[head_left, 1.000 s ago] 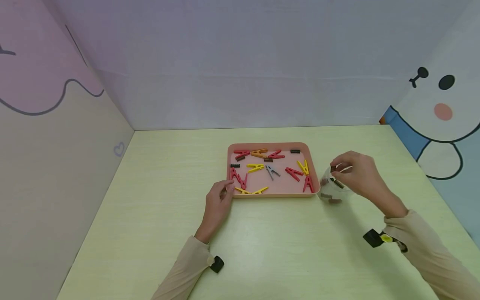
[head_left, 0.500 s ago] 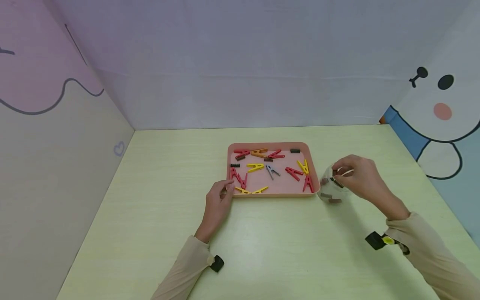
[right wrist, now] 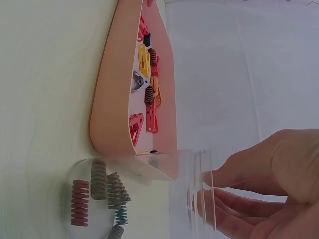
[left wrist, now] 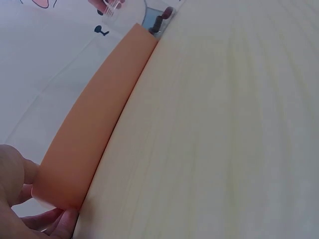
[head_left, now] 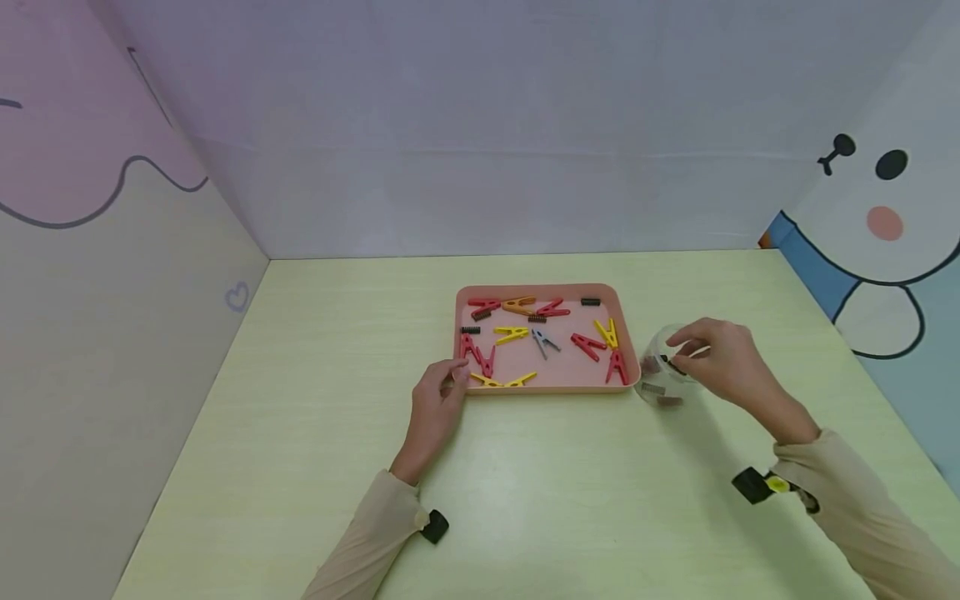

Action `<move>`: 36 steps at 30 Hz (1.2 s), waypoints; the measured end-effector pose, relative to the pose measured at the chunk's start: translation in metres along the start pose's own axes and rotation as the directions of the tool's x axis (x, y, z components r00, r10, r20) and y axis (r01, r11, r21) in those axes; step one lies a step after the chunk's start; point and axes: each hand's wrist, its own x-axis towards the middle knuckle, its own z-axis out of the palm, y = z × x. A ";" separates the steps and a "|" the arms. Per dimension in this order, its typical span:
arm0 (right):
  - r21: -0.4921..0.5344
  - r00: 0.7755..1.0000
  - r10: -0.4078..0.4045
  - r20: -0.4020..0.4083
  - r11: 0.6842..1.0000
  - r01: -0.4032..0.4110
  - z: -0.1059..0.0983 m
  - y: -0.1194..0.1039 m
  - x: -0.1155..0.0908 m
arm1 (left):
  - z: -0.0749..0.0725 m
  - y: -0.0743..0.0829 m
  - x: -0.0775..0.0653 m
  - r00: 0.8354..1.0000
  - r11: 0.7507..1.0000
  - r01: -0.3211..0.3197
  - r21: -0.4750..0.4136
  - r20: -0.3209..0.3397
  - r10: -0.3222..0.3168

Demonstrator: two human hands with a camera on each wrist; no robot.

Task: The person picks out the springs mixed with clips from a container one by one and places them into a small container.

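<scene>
My left hand point(head_left: 438, 408) grips the front left corner of a pink tray point(head_left: 555, 390), its fingers about the corner wall in the left wrist view. Several red, yellow, orange and grey clips, such as a yellow clip point(head_left: 512, 335), lie in the tray with several dark springs, one a black spring point(head_left: 590, 302). My right hand point(head_left: 716, 358) is at the mouth of a clear jar point(right wrist: 205, 219), fingertips just inside the rim and slightly apart. No spring shows between them. Several coil springs, including a red spring point(right wrist: 79, 203) and a green spring point(right wrist: 121, 213), are at the jar's bottom.
The pale wood-grain table point(head_left: 315, 375) carries the tray and jar. The jar stands right beside the tray's right end. A plain wall point(head_left: 487, 125) rises behind the table, with cartoon-printed panels at the left and right sides.
My right hand has moved slightly down and to the right at the jar's mouth. The dark spring earlier between its fingertips no longer shows there. My left hand stays on the tray corner.
</scene>
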 end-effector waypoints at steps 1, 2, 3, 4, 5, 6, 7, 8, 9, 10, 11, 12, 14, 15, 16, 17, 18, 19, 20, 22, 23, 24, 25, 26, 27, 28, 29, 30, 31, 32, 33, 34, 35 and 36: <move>0.000 1.000 0.000 0.000 1.000 0.000 0.000 0.000 0.000 | 0.000 0.000 0.000 1.000 1.000 -0.002 0.000 0.001 0.002; -0.001 1.000 0.001 0.000 1.000 -0.001 0.000 0.000 -0.001 | 0.000 0.000 0.000 1.000 1.000 -0.005 0.001 0.000 0.005; -0.001 1.000 0.001 -0.002 1.000 -0.001 0.000 0.000 -0.001 | 0.000 -0.001 0.000 1.000 1.000 -0.007 0.002 -0.001 0.007; -0.003 1.000 0.001 -0.004 1.000 -0.001 0.000 0.000 -0.001 | 0.000 -0.001 0.000 1.000 1.000 -0.009 0.003 -0.002 0.009; -0.007 1.000 0.001 -0.006 1.000 -0.001 0.000 -0.001 -0.001 | 0.001 -0.001 0.001 1.000 1.000 -0.010 0.004 -0.003 0.010; -0.010 1.000 0.000 -0.009 1.000 0.000 0.000 -0.001 -0.001 | 0.001 -0.001 0.001 1.000 1.000 -0.009 0.007 -0.003 0.009; -0.013 1.000 -0.008 -0.015 1.000 0.008 0.000 -0.002 -0.001 | 0.001 -0.002 0.001 1.000 1.000 -0.008 0.008 -0.004 0.008; -0.014 1.000 -0.014 -0.020 1.000 0.013 0.001 -0.003 0.000 | 0.001 -0.002 0.001 1.000 1.000 -0.007 0.008 -0.007 0.007; -0.014 0.999 -0.021 -0.025 1.000 0.020 0.001 -0.003 0.000 | 0.001 -0.002 0.001 1.000 1.000 -0.006 0.007 -0.007 0.006; -0.016 0.999 -0.029 -0.033 0.999 0.029 0.001 -0.004 0.001 | 0.001 -0.002 0.001 1.000 1.000 -0.006 0.007 -0.007 0.006; -0.017 0.999 -0.036 -0.039 0.999 0.035 0.001 -0.005 0.002 | 0.001 -0.002 0.001 1.000 1.000 -0.007 0.008 -0.007 0.007; -0.016 0.998 -0.043 -0.046 0.999 0.043 0.002 -0.006 0.002 | 0.001 -0.001 0.001 1.000 1.000 -0.008 0.006 -0.007 0.008; -0.015 0.997 -0.052 -0.056 0.999 0.051 0.003 -0.007 0.004 | 0.001 -0.001 0.001 1.000 1.000 -0.008 0.005 -0.007 0.008; -0.015 0.997 -0.055 -0.061 0.998 0.054 0.003 -0.008 0.004 | 0.001 -0.001 0.001 1.000 1.000 -0.007 0.004 -0.007 0.007; -0.015 0.996 -0.055 -0.065 0.998 0.054 0.003 -0.009 0.005 | 0.001 -0.001 0.001 1.000 1.000 -0.005 0.004 -0.006 0.005; -0.012 0.996 -0.052 -0.067 0.999 0.052 0.004 -0.010 0.006 | 0.001 -0.001 0.001 1.000 1.000 -0.002 0.004 -0.006 0.002; -0.011 0.996 -0.053 -0.069 0.999 0.053 0.004 -0.011 0.007 | 0.001 -0.001 0.001 1.000 1.000 0.000 0.004 -0.005 0.000; -0.008 0.996 -0.051 -0.070 0.999 0.051 0.005 -0.012 0.008 | 0.001 -0.001 0.000 1.000 1.000 0.003 0.005 -0.005 -0.003; -0.006 0.996 -0.050 -0.072 0.999 0.050 0.005 -0.013 0.009 | 0.001 -0.001 0.000 1.000 1.000 0.005 0.006 -0.005 -0.005; -0.001 0.996 -0.041 -0.076 0.999 0.041 0.006 -0.015 0.011 | 0.001 -0.001 0.000 1.000 1.000 0.006 0.009 -0.005 -0.006; 0.001 0.996 -0.037 -0.081 0.999 0.038 0.007 -0.016 0.012 | 0.001 -0.001 0.000 1.000 1.000 0.004 0.008 -0.005 -0.004; 0.003 0.996 -0.033 -0.086 0.999 0.033 0.008 -0.017 0.014 | 0.001 -0.001 0.000 1.000 1.000 0.002 0.007 -0.004 -0.002; 0.004 0.995 -0.027 -0.092 1.000 0.028 0.008 -0.018 0.015 | 0.001 -0.001 0.000 1.000 1.000 0.001 0.007 -0.003 -0.001; 0.005 0.995 -0.023 -0.101 1.000 0.024 0.009 -0.019 0.016 | 0.001 -0.001 0.000 1.000 1.000 -0.001 0.006 -0.004 0.001; 0.005 0.994 -0.017 -0.109 1.000 0.018 0.010 -0.021 0.018 | 0.001 -0.001 0.000 1.000 1.000 -0.001 0.003 -0.003 0.001; 0.006 0.993 -0.008 -0.115 1.000 0.009 0.010 -0.022 0.019 | 0.000 -0.001 0.000 1.000 1.000 0.000 0.002 -0.002 0.000; 0.008 0.992 -0.003 -0.123 1.000 0.004 0.010 -0.023 0.021 | 0.000 -0.001 0.000 1.000 1.000 0.000 0.000 -0.001 0.000; 0.009 0.992 0.003 -0.127 1.000 -0.002 0.011 -0.024 0.023 | 0.000 0.000 0.000 1.000 1.000 0.002 -0.001 0.000 -0.002; 0.010 0.991 0.009 -0.131 1.000 -0.007 0.011 -0.026 0.024 | 0.000 0.000 0.000 1.000 1.000 0.003 -0.002 0.000 -0.003; 0.013 0.991 0.013 -0.132 1.000 -0.011 0.011 -0.027 0.026 | -0.001 0.000 0.000 1.000 1.000 0.004 -0.005 -0.001 -0.004; 0.017 0.991 0.014 -0.133 1.000 -0.012 0.011 -0.029 0.029 | -0.001 0.000 0.000 1.000 1.000 0.004 -0.007 0.000 -0.004; 0.022 0.991 0.014 -0.133 1.000 -0.011 0.011 -0.030 0.031 | -0.001 0.001 0.000 1.000 1.000 0.001 -0.009 0.001 -0.001; 0.027 0.991 0.009 -0.136 1.000 -0.005 0.011 -0.031 0.033 | -0.001 0.001 0.000 1.000 1.000 0.000 -0.010 0.001 0.000; 0.034 0.991 0.008 -0.137 0.999 -0.003 0.012 -0.032 0.036 | -0.001 0.001 -0.001 1.000 1.000 0.001 -0.012 0.001 -0.001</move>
